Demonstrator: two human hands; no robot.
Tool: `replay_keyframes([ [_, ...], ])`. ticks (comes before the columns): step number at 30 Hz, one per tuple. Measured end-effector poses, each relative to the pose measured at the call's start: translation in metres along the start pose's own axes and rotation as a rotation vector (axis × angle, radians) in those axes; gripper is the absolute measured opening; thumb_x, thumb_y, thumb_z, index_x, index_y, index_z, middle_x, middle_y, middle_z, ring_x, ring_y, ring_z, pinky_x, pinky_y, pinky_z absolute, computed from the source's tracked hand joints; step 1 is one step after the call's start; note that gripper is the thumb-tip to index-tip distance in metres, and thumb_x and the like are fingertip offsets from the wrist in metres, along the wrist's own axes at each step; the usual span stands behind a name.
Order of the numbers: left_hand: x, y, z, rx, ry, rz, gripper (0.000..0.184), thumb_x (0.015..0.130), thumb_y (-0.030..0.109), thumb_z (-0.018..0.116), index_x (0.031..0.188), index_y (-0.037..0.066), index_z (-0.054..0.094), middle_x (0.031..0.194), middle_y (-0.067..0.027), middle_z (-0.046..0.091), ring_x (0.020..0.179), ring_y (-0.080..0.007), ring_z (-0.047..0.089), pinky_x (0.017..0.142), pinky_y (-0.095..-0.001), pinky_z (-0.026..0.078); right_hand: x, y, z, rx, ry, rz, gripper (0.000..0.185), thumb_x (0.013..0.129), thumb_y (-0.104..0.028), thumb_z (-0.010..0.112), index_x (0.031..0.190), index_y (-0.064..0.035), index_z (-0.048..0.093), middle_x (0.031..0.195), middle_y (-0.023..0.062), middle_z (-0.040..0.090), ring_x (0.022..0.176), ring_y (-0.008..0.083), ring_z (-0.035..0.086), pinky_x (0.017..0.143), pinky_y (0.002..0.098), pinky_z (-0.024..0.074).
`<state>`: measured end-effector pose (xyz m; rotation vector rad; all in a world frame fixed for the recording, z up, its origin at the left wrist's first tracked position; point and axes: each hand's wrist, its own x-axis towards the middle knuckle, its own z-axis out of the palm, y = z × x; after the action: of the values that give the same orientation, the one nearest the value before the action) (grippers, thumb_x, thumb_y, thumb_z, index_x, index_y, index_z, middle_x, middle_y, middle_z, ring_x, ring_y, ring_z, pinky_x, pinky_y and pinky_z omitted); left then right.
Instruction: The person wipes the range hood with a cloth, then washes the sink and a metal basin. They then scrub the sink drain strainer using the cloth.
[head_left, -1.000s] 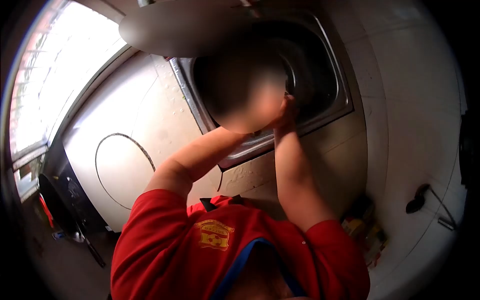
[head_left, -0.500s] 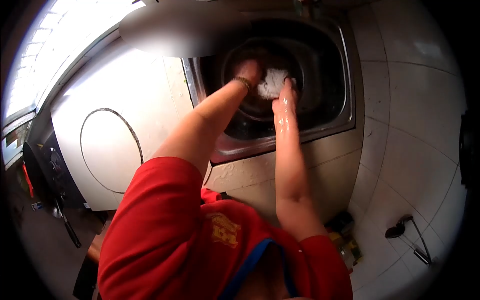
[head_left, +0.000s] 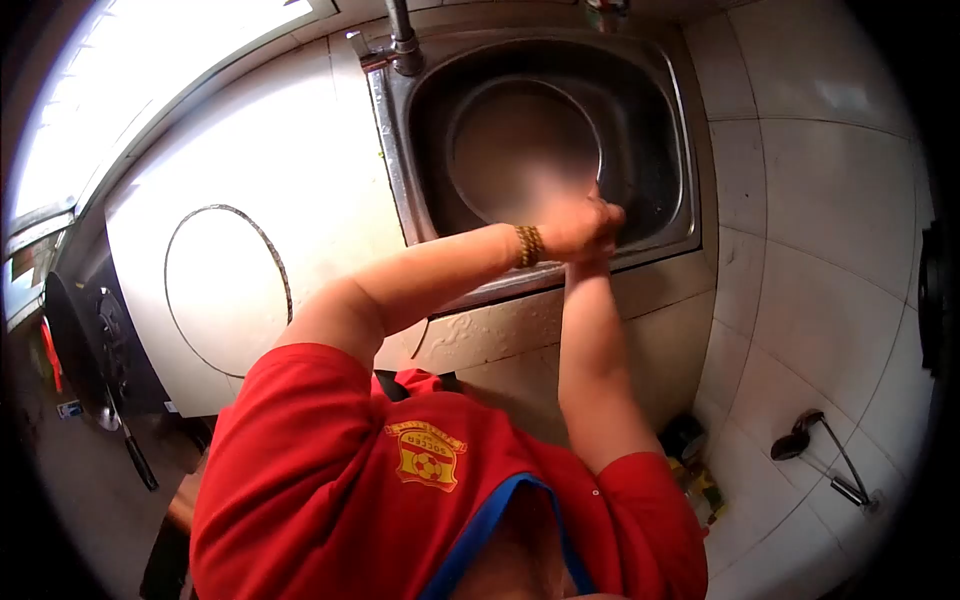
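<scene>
My left hand [head_left: 577, 226], with a beaded bracelet [head_left: 529, 246] at its wrist, reaches across to the right over the near edge of the sink. Its fingers are curled in, and whatever lies within them is hidden. Directly beneath it, my right hand [head_left: 592, 262] meets the left one; its fingers are mostly covered. Behind both hands, a round basin [head_left: 600, 150] stands inside the metal sink [head_left: 690, 190]. A blurred patch covers the basin's near part, and no white cloth shows there.
A faucet [head_left: 405, 45] rises at the sink's back left. To the left is a white counter [head_left: 330, 180] with a dark oval line. A pan [head_left: 68, 340] stands far left. Ladle-like utensils [head_left: 792, 443] hang on the tiled wall [head_left: 800, 200] at right.
Both hands have come out of the basin toward the sink's near edge. My left hand has moved right, onto the right one. The white cloth held earlier by my right hand no longer shows.
</scene>
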<state>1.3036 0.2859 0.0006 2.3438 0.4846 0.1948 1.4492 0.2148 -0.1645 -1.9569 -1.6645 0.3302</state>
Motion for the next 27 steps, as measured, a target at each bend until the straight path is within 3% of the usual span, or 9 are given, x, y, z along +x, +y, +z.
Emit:
replay_keyframes([
  [1, 0.006, -0.004, 0.018, -0.168, 0.147, 0.049, 0.018, 0.076, 0.029, 0.057, 0.075, 0.011, 0.052, 0.062, -0.0157, 0.052, 0.061, -0.034, 0.055, 0.067, -0.0552, 0.039, -0.002, -0.003, -0.003, 0.191, -0.018, 0.101, 0.039, 0.09, -0.036, 0.042, 0.108, -0.0033, 0.052, 0.107, 0.0091, 0.056, 0.096, 0.0222, 0.054, 0.087, 0.0353, 0.0428],
  [4, 0.008, -0.003, -0.021, -0.176, 0.229, -0.297, 0.023, 0.081, 0.027, 0.052, 0.095, 0.011, 0.061, 0.086, -0.0155, 0.064, 0.086, -0.0338, 0.06, 0.076, -0.0419, 0.047, 0.016, -0.023, -0.002, 1.496, 0.126, 0.922, 0.033, 0.086, -0.031, 0.05, 0.107, -0.0052, 0.052, 0.105, 0.0097, 0.056, 0.094, 0.0228, 0.055, 0.084, 0.038, 0.0448],
  [9, 0.048, -0.112, 0.016, -0.018, 0.058, -0.721, 0.031, 0.087, 0.027, 0.046, 0.1, 0.003, 0.059, 0.093, -0.0179, 0.064, 0.08, -0.0317, 0.063, 0.068, -0.0385, 0.05, 0.049, -0.064, -0.023, 1.311, 0.332, 1.409, 0.025, 0.082, -0.018, 0.059, 0.104, -0.0072, 0.052, 0.099, 0.0108, 0.056, 0.091, 0.0248, 0.056, 0.078, 0.0442, 0.0475],
  [11, 0.046, -0.167, 0.065, -0.042, 0.442, -0.721, 0.04, 0.085, 0.031, 0.05, 0.113, 0.003, 0.055, 0.1, -0.018, 0.062, 0.1, -0.0302, 0.057, 0.083, -0.0418, 0.045, 0.033, -0.035, -0.008, 1.455, 0.439, 1.276, 0.028, 0.084, -0.013, 0.055, 0.11, -0.0094, 0.047, 0.097, 0.0106, 0.055, 0.09, 0.0265, 0.056, 0.073, 0.0467, 0.0485],
  [14, 0.044, -0.176, 0.062, -0.257, 0.4, -0.745, 0.047, 0.084, 0.03, 0.052, 0.124, 0.006, 0.048, 0.102, -0.0183, 0.062, 0.106, -0.0288, 0.053, 0.088, -0.0422, 0.042, 0.031, -0.067, -0.017, 1.224, 0.129, 1.2, 0.066, 0.08, -0.022, 0.061, 0.134, -0.0164, 0.024, 0.136, 0.0147, 0.031, 0.124, 0.033, 0.03, 0.092, 0.0556, 0.0328],
  [17, 0.043, -0.149, 0.044, -0.191, 0.117, -0.568, 0.037, 0.082, 0.03, 0.054, 0.111, 0.008, 0.055, 0.096, -0.0166, 0.063, 0.091, -0.0302, 0.058, 0.076, -0.0424, 0.046, 0.03, -0.086, -0.025, 1.452, -0.02, 1.248, 0.073, 0.082, -0.042, 0.056, 0.139, -0.0157, 0.017, 0.137, 0.0157, 0.029, 0.118, 0.0387, 0.039, 0.087, 0.0623, 0.0348],
  [20, 0.035, -0.082, 0.023, -0.013, 0.054, -0.374, 0.03, 0.082, 0.034, 0.051, 0.094, 0.009, 0.063, 0.086, -0.0138, 0.065, 0.077, -0.0319, 0.063, 0.068, -0.0427, 0.049, 0.043, -0.09, -0.036, 1.736, -0.125, 1.129, 0.065, 0.084, -0.055, 0.042, 0.127, -0.0068, 0.04, 0.123, 0.018, 0.048, 0.105, 0.0362, 0.052, 0.081, 0.0581, 0.0427],
  [25, 0.012, -0.001, 0.0, 0.102, 0.008, -0.194, 0.031, 0.084, 0.035, 0.048, 0.091, 0.009, 0.063, 0.083, -0.0165, 0.064, 0.067, -0.0322, 0.063, 0.066, -0.0512, 0.047, 0.032, -0.063, -0.007, 1.856, -0.112, 0.741, 0.064, 0.085, -0.053, 0.043, 0.125, -0.0042, 0.041, 0.122, 0.018, 0.048, 0.105, 0.0342, 0.052, 0.084, 0.0527, 0.0417],
  [27, 0.014, 0.01, 0.004, 0.209, -0.064, -0.208, 0.034, 0.081, 0.046, 0.05, 0.086, 0.016, 0.066, 0.082, -0.0127, 0.065, 0.077, -0.0293, 0.064, 0.07, -0.0423, 0.048, 0.03, -0.063, -0.002, 1.859, -0.092, 0.689, 0.063, 0.085, -0.052, 0.044, 0.124, -0.0029, 0.042, 0.122, 0.018, 0.049, 0.105, 0.0332, 0.052, 0.086, 0.05, 0.0412],
])
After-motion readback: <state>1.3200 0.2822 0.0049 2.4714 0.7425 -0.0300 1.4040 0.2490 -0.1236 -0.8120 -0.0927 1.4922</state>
